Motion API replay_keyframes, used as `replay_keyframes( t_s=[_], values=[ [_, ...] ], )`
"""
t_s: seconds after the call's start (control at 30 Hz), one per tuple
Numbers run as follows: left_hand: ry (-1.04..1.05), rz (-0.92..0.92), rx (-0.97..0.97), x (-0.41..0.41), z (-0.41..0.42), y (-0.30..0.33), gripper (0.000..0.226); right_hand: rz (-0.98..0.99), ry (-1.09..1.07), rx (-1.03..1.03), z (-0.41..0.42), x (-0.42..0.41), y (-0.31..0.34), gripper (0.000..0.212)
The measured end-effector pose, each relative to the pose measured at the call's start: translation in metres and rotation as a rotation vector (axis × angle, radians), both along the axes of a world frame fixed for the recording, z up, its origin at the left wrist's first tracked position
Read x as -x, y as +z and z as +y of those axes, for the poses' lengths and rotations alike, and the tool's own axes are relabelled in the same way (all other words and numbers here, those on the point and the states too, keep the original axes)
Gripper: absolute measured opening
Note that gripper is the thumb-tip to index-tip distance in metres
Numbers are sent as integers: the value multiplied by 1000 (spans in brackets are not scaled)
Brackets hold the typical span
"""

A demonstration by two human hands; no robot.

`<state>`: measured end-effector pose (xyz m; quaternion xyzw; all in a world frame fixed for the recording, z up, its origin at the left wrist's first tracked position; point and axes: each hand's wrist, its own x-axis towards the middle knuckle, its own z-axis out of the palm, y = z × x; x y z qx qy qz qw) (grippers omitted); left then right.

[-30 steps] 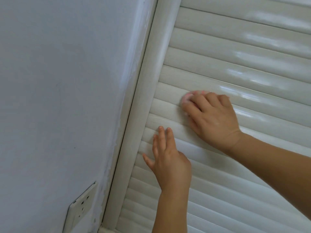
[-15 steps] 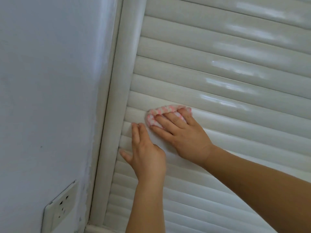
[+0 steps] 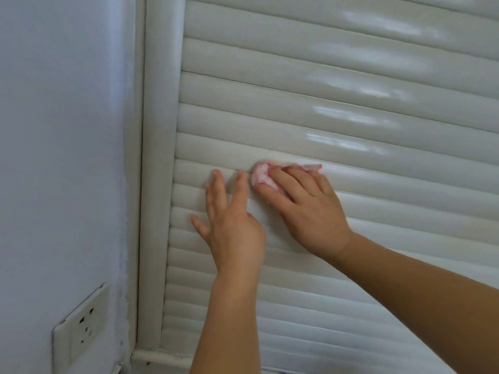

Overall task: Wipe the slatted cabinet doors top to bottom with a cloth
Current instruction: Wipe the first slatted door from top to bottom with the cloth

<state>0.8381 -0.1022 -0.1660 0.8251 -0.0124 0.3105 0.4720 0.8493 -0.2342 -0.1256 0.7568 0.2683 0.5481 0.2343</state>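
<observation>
Your right hand (image 3: 310, 209) lies flat against the pale grey-white slatted cabinet door (image 3: 351, 109), fingers fairly straight and close together, pressing a small bunched pink-and-white cloth (image 3: 261, 176) onto one of the rounded glossy slats. The cloth sits under your fingertips about halfway up the visible part of the door, a little right of the door's left edge; most of it is hidden beneath your fingers, and only its crumpled left end and a thin pink strip beyond your fingertips show.

Your left hand (image 3: 229, 225) rests on the same door just left of the right hand and slightly lower. Its fingers are straight and spread apart, the thumb angled out to the left, and the palm seems to lie on the slats. It holds nothing. The tip of its forefinger is very near the cloth, though you cannot tell whether the two touch.

Left of the door runs a rounded vertical frame post (image 3: 159, 157) in the same pale finish, meeting a low horizontal moulding (image 3: 162, 360) at the bottom. Beyond the post is a plain bluish-white painted wall (image 3: 62, 130), with a white wall socket plate (image 3: 81, 330) set into it near the lower left. Bright glare streaks lie on the upper slats at the right.
</observation>
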Motion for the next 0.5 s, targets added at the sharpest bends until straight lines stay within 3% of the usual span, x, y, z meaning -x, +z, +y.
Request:
replay_keyframes(
  t_s=[0.2,0.3,0.5],
  values=[
    [32,128,-102,-5,-3,-3,81,-38,-51,61,-1,-7,3,48],
    [43,206,-16,-4,-1,-1,73,-69,-100,61,-39,4,-2,46],
    [45,292,13,-3,-3,1,67,-95,-229,-172,-123,36,-25,56]
  ],
)
